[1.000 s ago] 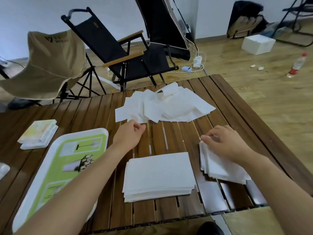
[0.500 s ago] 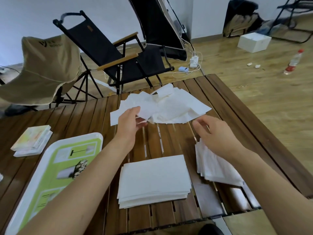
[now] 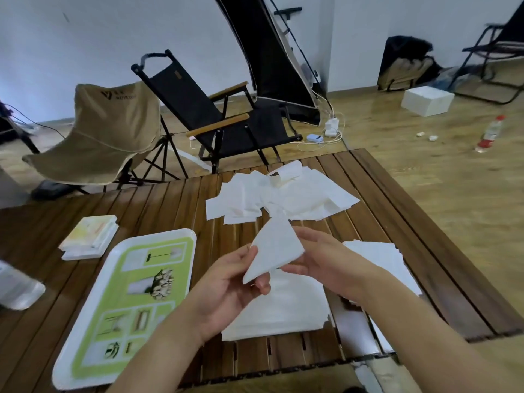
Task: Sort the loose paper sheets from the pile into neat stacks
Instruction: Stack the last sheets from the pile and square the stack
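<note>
A loose pile of white paper sheets (image 3: 283, 195) lies at the far side of the slatted wooden table (image 3: 175, 202). I hold one white sheet (image 3: 273, 248) tilted in the air above the near side. My left hand (image 3: 235, 282) pinches its lower left corner and my right hand (image 3: 320, 258) grips its right edge. Under my hands lies a neat stack of sheets (image 3: 283, 310). A second, rougher stack (image 3: 380, 256) lies to the right, partly hidden by my right forearm.
A green and white tray (image 3: 133, 302) lies at the near left. Beyond it sits a small stack of cards (image 3: 89, 236), and a clear plastic object (image 3: 17, 287) at the left edge. Two folding chairs (image 3: 215, 114) stand behind the table.
My left hand has lifted one sheet off the loose pile and brought it toward me. My right hand has left the right stack and taken hold of that sheet.
</note>
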`<state>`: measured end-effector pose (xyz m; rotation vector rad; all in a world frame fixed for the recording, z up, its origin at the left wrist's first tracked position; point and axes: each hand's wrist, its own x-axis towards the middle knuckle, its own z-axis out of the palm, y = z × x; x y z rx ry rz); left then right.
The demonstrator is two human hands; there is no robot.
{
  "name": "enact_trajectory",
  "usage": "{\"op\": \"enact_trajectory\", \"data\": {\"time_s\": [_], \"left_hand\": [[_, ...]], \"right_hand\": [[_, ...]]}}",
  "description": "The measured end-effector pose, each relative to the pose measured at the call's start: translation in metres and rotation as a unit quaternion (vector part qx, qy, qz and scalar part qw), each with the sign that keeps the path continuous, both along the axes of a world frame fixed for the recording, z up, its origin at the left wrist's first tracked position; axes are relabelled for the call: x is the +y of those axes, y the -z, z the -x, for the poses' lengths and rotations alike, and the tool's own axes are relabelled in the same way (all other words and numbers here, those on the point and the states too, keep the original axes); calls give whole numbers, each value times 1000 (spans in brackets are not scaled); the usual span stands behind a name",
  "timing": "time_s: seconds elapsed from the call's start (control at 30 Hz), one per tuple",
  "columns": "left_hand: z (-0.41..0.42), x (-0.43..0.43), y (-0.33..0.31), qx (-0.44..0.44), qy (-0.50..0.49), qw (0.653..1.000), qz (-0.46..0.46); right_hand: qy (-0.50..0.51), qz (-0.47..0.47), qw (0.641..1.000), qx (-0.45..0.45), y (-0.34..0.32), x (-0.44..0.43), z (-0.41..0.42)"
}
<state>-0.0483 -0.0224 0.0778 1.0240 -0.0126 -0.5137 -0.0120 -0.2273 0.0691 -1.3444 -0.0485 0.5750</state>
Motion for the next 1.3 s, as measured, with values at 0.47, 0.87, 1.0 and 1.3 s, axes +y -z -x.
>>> {"op": "enact_trajectory", "data": {"time_s": [0.47, 0.87, 1.0, 1.3], "left_hand": [[-21, 14, 24, 62, -32, 974, -214], [-26, 24, 70, -202, -45, 688, -695], [-25, 19, 79, -194, -15, 622, -758], [-40, 25, 80, -255, -84, 535, -801]], "right_hand": [[75, 183, 979, -49, 0, -4, -1], [-64, 471, 876, -75, 31, -14, 2], [-77, 530, 838, -103, 39, -6, 1], [-45, 713, 686, -136, 13, -13, 1]]}}
